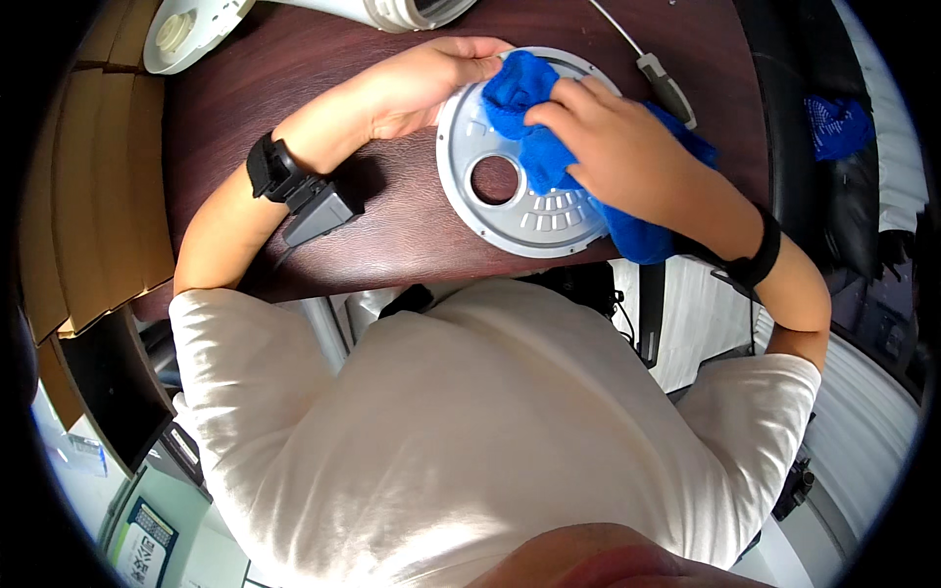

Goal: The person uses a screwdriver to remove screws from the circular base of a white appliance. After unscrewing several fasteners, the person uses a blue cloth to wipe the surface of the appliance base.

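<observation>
A round grey metal disc (459, 201) with a circular hole and rows of small slots lies at the front of the dark table. My left hand (431, 83) grips its far left rim, fingers on the edge. Bunched under my right hand (613, 137) is a blue cloth (551, 162), pressed against the disc's face; its loose end hangs over the disc's right side toward the table edge. The cloth hides much of the disc's upper and right part.
A screwdriver (668, 90) with a grey handle lies right of the disc. At the far left sit a white round cover (201, 29) and a white cylindrical housing (377, 12). Brown cardboard (108, 186) stands along the table's left side. Another blue cloth (839, 127) rests on a black seat at right.
</observation>
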`<move>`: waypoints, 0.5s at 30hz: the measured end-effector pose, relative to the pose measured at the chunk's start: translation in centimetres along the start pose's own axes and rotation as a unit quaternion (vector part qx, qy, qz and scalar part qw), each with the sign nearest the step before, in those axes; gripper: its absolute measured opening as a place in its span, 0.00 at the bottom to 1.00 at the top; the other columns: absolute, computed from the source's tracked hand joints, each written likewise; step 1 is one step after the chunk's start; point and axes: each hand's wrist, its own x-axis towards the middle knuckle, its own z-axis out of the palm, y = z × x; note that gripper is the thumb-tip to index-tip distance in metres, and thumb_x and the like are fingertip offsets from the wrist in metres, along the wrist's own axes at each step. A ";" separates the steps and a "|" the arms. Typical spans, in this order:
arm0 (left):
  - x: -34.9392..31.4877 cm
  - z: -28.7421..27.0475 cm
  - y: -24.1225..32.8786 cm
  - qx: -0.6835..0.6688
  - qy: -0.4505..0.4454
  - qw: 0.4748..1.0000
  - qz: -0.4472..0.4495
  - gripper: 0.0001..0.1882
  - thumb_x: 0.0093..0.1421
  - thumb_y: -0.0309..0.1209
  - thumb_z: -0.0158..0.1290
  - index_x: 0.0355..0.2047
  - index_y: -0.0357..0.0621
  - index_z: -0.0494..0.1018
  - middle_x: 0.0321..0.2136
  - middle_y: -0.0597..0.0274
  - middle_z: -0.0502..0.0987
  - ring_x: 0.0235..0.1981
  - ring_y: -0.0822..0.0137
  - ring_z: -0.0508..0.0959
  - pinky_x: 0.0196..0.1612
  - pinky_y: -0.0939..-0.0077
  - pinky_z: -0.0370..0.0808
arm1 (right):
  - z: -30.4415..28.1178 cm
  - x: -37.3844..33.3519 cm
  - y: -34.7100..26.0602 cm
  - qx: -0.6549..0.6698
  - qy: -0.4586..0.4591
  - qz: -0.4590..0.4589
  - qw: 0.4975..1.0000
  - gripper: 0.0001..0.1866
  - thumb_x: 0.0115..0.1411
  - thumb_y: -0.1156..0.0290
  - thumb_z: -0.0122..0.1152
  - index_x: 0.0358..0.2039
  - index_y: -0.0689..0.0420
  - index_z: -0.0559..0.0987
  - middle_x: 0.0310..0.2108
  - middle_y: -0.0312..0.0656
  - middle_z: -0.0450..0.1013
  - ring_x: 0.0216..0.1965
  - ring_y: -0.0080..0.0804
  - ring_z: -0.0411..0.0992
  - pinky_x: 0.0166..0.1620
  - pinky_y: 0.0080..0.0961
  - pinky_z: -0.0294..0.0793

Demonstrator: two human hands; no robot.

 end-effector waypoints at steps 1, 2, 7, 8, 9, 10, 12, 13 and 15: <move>0.0 -0.3 -0.3 -0.011 -0.008 1.000 0.000 0.17 0.67 0.31 0.41 0.54 0.35 0.63 0.45 0.57 0.74 0.44 0.71 0.77 0.47 0.77 0.77 | 0.4 -0.3 -0.2 0.003 -0.007 -0.014 1.000 0.24 0.43 0.82 0.58 0.44 0.56 0.72 0.41 0.42 0.66 0.44 0.43 0.66 0.46 0.33 0.70; 0.2 -0.5 -0.5 -0.021 -0.019 1.000 0.000 0.17 0.67 0.31 0.41 0.53 0.35 0.63 0.45 0.57 0.74 0.44 0.71 0.77 0.47 0.76 0.77 | 0.6 -0.5 -0.3 0.006 -0.012 -0.025 1.000 0.24 0.43 0.82 0.58 0.44 0.56 0.73 0.41 0.42 0.66 0.45 0.43 0.66 0.46 0.33 0.70; 0.3 -0.2 -0.2 -0.015 0.053 0.998 -0.008 0.19 0.66 0.27 0.44 0.56 0.34 0.61 0.47 0.53 0.73 0.45 0.67 0.77 0.48 0.74 0.77 | -1.9 -1.6 0.3 0.113 -0.095 -0.056 0.987 0.25 0.42 0.83 0.58 0.45 0.55 0.73 0.42 0.43 0.68 0.45 0.43 0.66 0.50 0.33 0.66; 0.2 -0.3 -0.1 -0.032 0.042 0.999 -0.004 0.19 0.66 0.27 0.43 0.56 0.33 0.61 0.47 0.52 0.73 0.45 0.66 0.77 0.48 0.73 0.77 | -2.5 -1.5 0.7 0.121 -0.083 -0.024 0.989 0.27 0.42 0.83 0.57 0.46 0.54 0.72 0.43 0.43 0.69 0.46 0.43 0.67 0.53 0.32 0.64; 0.1 -0.5 -0.2 -0.050 0.037 0.998 -0.002 0.19 0.66 0.27 0.42 0.56 0.33 0.60 0.48 0.51 0.73 0.46 0.65 0.77 0.49 0.72 0.77 | -2.3 -1.5 1.6 0.102 -0.050 -0.029 0.993 0.26 0.45 0.81 0.56 0.48 0.54 0.71 0.43 0.43 0.69 0.48 0.44 0.67 0.53 0.32 0.64; 0.2 -0.5 -0.3 -0.052 0.011 0.999 -0.006 0.19 0.66 0.27 0.41 0.57 0.33 0.60 0.48 0.51 0.72 0.46 0.64 0.77 0.49 0.72 0.77 | -2.0 -1.9 1.8 0.124 -0.036 0.003 0.992 0.25 0.46 0.79 0.57 0.48 0.54 0.71 0.43 0.43 0.69 0.49 0.43 0.67 0.53 0.32 0.64; 0.4 -1.2 -0.5 -0.054 -0.009 0.998 -0.015 0.19 0.67 0.28 0.39 0.57 0.32 0.59 0.48 0.50 0.72 0.47 0.63 0.77 0.48 0.71 0.78 | -1.5 -2.0 1.7 0.143 -0.023 0.046 0.988 0.24 0.47 0.73 0.59 0.49 0.53 0.72 0.45 0.44 0.70 0.50 0.43 0.68 0.54 0.34 0.64; 0.8 -1.0 -0.5 -0.056 -0.014 0.998 -0.014 0.19 0.67 0.28 0.39 0.57 0.32 0.59 0.48 0.50 0.72 0.47 0.63 0.77 0.49 0.71 0.77 | -1.4 -2.2 1.5 0.137 -0.026 0.065 0.988 0.25 0.48 0.68 0.61 0.49 0.52 0.72 0.46 0.45 0.70 0.50 0.45 0.68 0.54 0.37 0.65; 0.7 -0.9 -0.5 -0.058 -0.011 0.998 -0.013 0.19 0.67 0.27 0.39 0.57 0.32 0.59 0.48 0.50 0.72 0.47 0.63 0.77 0.49 0.71 0.77 | -0.9 -1.8 0.8 0.123 -0.027 0.117 0.985 0.28 0.47 0.63 0.63 0.51 0.51 0.71 0.48 0.48 0.69 0.51 0.48 0.67 0.54 0.41 0.64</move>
